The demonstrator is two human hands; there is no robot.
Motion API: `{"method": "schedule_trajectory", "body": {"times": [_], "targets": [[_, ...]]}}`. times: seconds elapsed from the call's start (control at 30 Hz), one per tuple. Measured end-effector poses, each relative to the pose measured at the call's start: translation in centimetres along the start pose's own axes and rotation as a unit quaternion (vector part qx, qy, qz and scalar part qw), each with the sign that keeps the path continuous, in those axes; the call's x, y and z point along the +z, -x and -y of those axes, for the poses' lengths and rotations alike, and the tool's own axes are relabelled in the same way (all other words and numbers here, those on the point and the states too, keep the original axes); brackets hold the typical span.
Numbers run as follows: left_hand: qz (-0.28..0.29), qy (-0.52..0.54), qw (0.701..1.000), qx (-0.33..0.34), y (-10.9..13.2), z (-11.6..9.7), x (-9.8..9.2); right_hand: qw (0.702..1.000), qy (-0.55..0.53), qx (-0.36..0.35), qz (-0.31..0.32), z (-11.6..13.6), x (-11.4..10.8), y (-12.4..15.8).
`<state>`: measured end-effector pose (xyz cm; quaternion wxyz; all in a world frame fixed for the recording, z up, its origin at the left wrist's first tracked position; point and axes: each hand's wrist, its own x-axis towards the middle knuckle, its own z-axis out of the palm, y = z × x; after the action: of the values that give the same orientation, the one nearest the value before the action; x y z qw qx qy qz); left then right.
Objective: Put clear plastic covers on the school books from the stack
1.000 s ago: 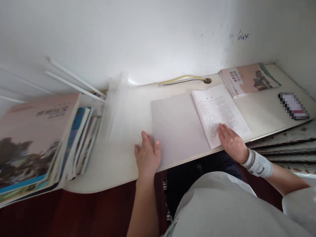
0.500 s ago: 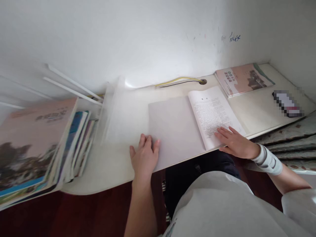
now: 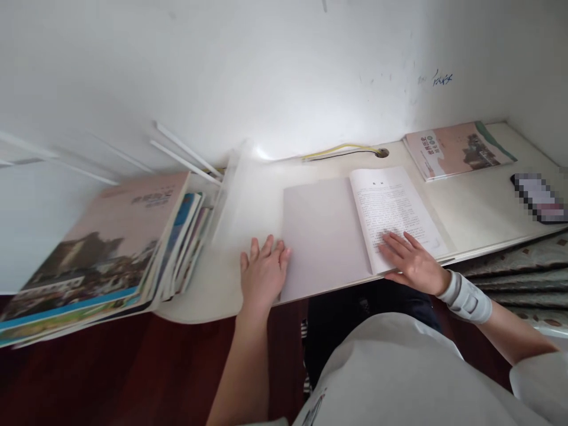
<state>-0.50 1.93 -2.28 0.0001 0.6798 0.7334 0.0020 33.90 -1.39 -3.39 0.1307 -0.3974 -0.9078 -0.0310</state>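
Note:
An open book (image 3: 355, 225) lies on the white desk (image 3: 470, 207), a blank page on the left and a printed page on the right. My left hand (image 3: 262, 272) lies flat, fingers stretched out, on the left edge of the blank page. My right hand (image 3: 410, 260) rests flat with fingers apart on the lower part of the printed page; a white band wraps that wrist. Neither hand holds anything.
A slanted stack of books (image 3: 115, 248) with a pink cover on top fills the desk's left end. A pink-covered book (image 3: 457, 149) lies at the back right, a phone (image 3: 539, 198) at the right edge. A yellow cable (image 3: 341, 151) runs into a hole by the wall.
My right hand has turned from pointing up the page to lying across its lower part. My left hand stays at the blank page's edge. The view has shifted slightly.

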Motion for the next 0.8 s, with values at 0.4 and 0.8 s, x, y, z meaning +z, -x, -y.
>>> {"method": "schedule_trajectory", "body": {"times": [0.4, 0.8], "targets": [[-0.033, 0.079, 0.996, -0.016, 0.2, 0.4, 1.5, 0.991, 0.121, -0.003, -0.06, 1.2, 0.6, -1.3], [-0.028, 0.076, 0.996, -0.035, 0.5, -0.4, 1.1, 0.981, 0.169, 0.091, -0.001, 2.3, 0.9, -1.8]]}}
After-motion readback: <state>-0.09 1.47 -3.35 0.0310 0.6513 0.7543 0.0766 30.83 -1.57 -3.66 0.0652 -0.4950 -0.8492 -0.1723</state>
